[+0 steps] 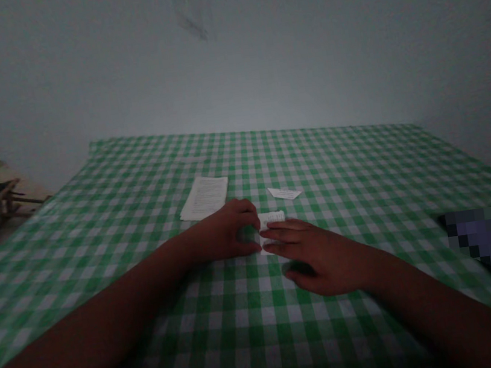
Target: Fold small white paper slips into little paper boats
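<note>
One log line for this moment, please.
left hand: curled against folded white paper | right hand: fingers flat on it | behind: printed sheet, paper scrap | surface: green checked tablecloth

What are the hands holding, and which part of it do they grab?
A white paper slip lying on the checked tablecloth. The left hand pinches its left end; the right hand is flat, fingertips pressing its near edge.

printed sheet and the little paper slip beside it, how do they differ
The printed sheet is far bigger than the paper slip. The sheet is a long rectangle; the slip looks pointed at one end. Both are white and lie flat on the checked tablecloth.
</note>
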Tool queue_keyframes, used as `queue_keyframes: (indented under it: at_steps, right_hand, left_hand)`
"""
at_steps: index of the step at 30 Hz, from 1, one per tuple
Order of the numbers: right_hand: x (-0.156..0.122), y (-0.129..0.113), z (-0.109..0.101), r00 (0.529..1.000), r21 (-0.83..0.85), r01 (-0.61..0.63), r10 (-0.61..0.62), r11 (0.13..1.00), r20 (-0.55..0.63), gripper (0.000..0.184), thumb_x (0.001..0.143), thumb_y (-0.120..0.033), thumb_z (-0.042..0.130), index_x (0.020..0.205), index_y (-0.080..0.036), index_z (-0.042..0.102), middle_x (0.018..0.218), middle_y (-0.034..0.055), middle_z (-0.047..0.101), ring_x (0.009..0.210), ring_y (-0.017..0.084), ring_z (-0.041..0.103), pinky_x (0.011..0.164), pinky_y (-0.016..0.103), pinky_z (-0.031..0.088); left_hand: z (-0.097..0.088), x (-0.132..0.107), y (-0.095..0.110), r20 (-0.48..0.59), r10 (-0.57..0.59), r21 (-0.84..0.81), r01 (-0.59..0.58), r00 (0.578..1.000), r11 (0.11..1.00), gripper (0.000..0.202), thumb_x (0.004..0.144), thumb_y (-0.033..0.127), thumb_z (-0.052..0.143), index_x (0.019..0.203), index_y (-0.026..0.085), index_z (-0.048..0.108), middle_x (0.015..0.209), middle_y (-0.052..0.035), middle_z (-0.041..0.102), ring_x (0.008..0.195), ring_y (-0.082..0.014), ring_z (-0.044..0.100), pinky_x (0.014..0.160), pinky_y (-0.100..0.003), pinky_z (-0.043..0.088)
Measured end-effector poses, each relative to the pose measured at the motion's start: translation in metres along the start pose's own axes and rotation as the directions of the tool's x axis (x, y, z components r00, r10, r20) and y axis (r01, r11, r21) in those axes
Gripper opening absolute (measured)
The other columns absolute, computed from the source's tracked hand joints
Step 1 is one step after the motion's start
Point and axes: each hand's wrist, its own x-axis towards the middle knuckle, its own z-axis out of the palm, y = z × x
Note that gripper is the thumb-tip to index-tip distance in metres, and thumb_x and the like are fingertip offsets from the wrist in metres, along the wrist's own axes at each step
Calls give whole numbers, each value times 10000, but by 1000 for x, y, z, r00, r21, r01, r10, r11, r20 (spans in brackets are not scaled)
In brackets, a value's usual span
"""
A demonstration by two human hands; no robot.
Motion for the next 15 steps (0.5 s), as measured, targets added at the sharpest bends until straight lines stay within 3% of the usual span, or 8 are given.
queue_keyframes:
  at_steps: [6,15]
  right_hand:
    - [-1,1,0,1000,45,14,-14,999,-18,565,857,-215,590,1414,-166,506,1505,134,463,1429,245,355,1182,474,276]
    - [0,2,0,999,61,19,-17,998,-28,584,838,-195,612,1412,-157,508,1515,140,447,1447,253,324,1183,472,278]
  left_hand:
    - [0,0,4,8,-42,7,42,999,999,309,789,327,746,1055,214,639,1199,-62,549,1121,-233,526,1001,-403,440]
    - [0,-1,2,11,-8,0,8,1000,1000,307,796,332,746,1075,240,658,1180,-59,554,1122,-231,520,1002,-402,437]
